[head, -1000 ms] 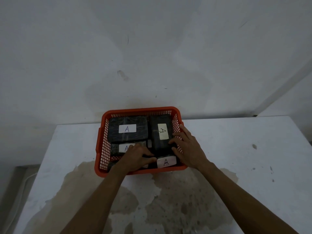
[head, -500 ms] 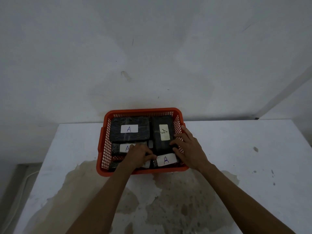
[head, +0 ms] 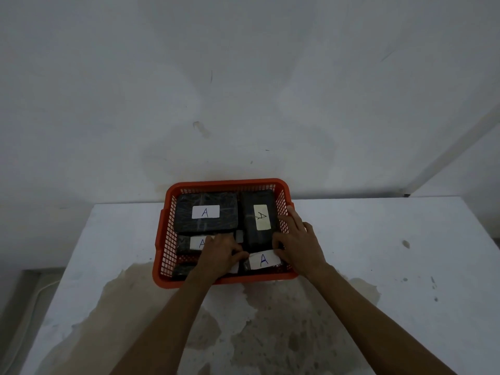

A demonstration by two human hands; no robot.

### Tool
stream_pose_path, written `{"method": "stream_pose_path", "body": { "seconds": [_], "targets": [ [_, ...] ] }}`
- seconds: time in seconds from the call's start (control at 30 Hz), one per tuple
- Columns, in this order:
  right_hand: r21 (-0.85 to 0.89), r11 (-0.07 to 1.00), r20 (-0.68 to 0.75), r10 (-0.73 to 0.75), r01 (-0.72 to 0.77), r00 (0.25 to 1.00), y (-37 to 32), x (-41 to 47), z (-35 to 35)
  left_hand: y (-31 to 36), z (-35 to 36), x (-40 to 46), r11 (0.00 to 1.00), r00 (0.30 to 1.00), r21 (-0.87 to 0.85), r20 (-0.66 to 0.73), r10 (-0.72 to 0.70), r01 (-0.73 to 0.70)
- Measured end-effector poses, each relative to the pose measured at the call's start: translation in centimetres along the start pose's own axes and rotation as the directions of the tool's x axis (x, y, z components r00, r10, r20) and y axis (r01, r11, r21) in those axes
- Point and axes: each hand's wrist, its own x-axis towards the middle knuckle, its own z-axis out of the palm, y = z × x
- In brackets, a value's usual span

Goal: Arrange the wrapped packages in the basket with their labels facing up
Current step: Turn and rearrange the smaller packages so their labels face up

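An orange mesh basket (head: 162, 239) sits at the table's far edge with several black wrapped packages inside. The back-left package (head: 207, 221) shows a white "A" label. The long back-right package (head: 259, 196) has a yellowish "A" label. A middle-left package (head: 186, 243) has its label half hidden. The small front-right package (head: 263, 261) shows its "A" label. My left hand (head: 220, 255) is curled over a front-left package (head: 181, 270) and hides its label. My right hand (head: 297, 242) lies spread over the basket's right rim, thumb against the front-right package.
The white table (head: 378, 253) has a brown stained patch in front of the basket. A bare white wall (head: 243, 90) rises directly behind the basket. The table's left edge drops to a ledge with a cable (head: 32, 293).
Both hands stay in the basket with only slight finger shifts. The view has drifted a little, so the basket sits slightly lower and further right in the frame.
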Motion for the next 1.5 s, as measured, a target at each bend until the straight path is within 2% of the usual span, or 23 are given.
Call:
{"method": "stream_pose_path", "body": {
  "seconds": [0.13,0.23,0.37,0.43,0.5,0.57,0.67,0.73,0.8,1.03,1.27,1.4,1.5],
  "targets": [
    [-0.056,0.998,0.002,0.018,-0.018,1.000,-0.5,0.0,-0.1,-0.1,-0.5,-0.8,0.987,0.997,-0.157,-0.074,-0.029,0.018],
    [-0.062,0.998,0.014,0.032,-0.031,0.999,-0.8,0.1,-0.3,-1.7,-1.8,-2.2,0.965,0.981,-0.262,-0.183,-0.064,0.014],
    [-0.044,0.999,-0.015,0.004,-0.005,1.000,-1.0,-0.1,-0.9,-4.9,-3.7,-5.6,0.988,0.919,-0.143,-0.378,-0.111,0.061],
    [0.032,0.999,-0.066,-0.002,0.004,0.998,-1.8,0.2,-1.1,-6.5,-4.1,-7.5,0.984,0.864,-0.123,-0.474,-0.173,0.129],
    [0.157,0.984,-0.106,-0.072,0.089,0.992,-3.6,0.6,-0.9,-7.9,-4.1,-9.4,0.964,0.820,-0.178,-0.508,-0.264,0.200],
    [0.258,0.946,-0.067,-0.188,0.199,0.980,-6.3,1.3,-0.5,-8.8,-3.5,-10.9,0.914,0.801,-0.299,-0.456,-0.388,0.273],
    [0.295,0.907,0.046,-0.326,0.299,0.944,-10.6,2.8,0.7,-9.3,-2.6,-11.9,0.770,0.818,-0.561,-0.260,-0.513,0.305],
    [0.262,0.908,0.101,-0.363,0.327,0.926,-12.6,3.9,1.4,-9.2,-2.4,-12.1,0.682,0.850,-0.668,-0.140,-0.508,0.297],
    [0.206,0.916,0.140,-0.377,0.346,0.916,-13.6,4.8,1.9,-9.2,-2.4,-12.2,0.648,0.869,-0.706,-0.094,-0.486,0.286],
    [0.100,0.907,0.197,-0.422,0.410,0.885,-13.3,6.0,2.9,-9.9,-2.0,-12.1,0.545,0.878,-0.805,-0.063,-0.474,0.236],
    [-0.032,0.869,0.206,-0.478,0.494,0.854,-14.1,6.8,3.4,-10.2,-1.5,-12.0,0.555,0.883,-0.800,-0.074,-0.464,0.225],
    [0.061,0.923,0.187,-0.384,0.380,0.904,-13.7,7.3,3.4,-10.0,-1.6,-12.0,0.547,0.883,-0.811,-0.087,-0.461,0.206],
    [0.088,0.933,0.162,-0.359,0.349,0.919,-13.4,7.3,3.4,-9.8,-1.6,-12.0,0.523,0.881,-0.832,-0.094,-0.464,0.187]
  ]
}}
